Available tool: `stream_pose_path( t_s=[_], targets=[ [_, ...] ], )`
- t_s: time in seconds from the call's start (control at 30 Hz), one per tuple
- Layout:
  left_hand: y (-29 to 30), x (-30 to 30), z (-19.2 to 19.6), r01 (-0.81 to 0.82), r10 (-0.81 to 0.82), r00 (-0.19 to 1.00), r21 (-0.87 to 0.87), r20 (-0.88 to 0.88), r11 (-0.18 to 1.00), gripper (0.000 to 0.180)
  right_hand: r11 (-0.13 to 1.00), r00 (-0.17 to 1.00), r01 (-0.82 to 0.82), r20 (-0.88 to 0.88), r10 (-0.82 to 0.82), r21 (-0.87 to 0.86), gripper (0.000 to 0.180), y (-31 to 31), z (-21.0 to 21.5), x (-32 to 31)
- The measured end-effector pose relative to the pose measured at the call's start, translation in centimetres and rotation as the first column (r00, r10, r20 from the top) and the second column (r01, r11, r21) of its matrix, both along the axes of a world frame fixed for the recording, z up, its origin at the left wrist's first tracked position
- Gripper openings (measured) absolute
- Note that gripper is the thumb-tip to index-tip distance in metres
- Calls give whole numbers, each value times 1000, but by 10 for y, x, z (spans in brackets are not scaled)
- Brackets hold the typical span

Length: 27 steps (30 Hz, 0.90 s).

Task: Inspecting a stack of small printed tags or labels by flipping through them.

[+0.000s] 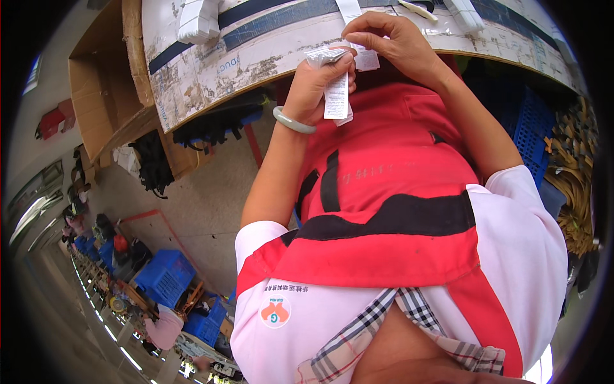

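My left hand [318, 86], with a pale bangle at the wrist, is closed around a small bunch of white printed labels [336, 99]. Their folded upper ends stick out above the thumb, and the lower ends hang below the fist. Just to the right, at the table's near edge, my right hand [398, 46] pinches thumb and forefinger together over a white label strip [348, 9]. The strip lies on the table and passes behind those fingertips. Another printed label [367, 59] shows under the right hand. The exact grip at the fingertips is partly hidden.
The worn white table [185, 96] carries a stack of white labels [198, 22] at left, another white bundle [465, 14] at right and a slim white tool [419, 10]. An open cardboard box [105, 89] stands left. A blue crate [532, 128] and brown straps [575, 173] are at right.
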<state>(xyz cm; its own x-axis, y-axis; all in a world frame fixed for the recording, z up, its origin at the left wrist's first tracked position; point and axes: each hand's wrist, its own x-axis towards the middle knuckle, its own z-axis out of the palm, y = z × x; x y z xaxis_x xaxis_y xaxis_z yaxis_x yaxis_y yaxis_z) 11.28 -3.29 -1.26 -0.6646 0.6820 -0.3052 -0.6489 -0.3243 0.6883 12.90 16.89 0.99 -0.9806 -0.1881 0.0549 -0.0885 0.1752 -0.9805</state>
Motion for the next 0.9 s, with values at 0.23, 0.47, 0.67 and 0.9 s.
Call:
stream_pose_path(
  t_s=[0.23,0.47,0.67,0.9],
  targets=[
    [6,-3,10,-12,10,1000,-101,-25,995,16,747,887,402,-429,-172,530,13,16,-24,-36],
    [6,-7,9,-198,129,960,-279,-249,940,15,750,921,356,-347,-179,558,9,11,-11,-33],
    [10,-9,11,-226,131,943,-298,-307,927,17,711,896,361,-435,-86,604,10,15,-18,-38],
    [11,-10,10,-503,148,675,-304,-723,809,20,768,916,300,-395,-66,566,11,14,-18,-32]
  ],
)
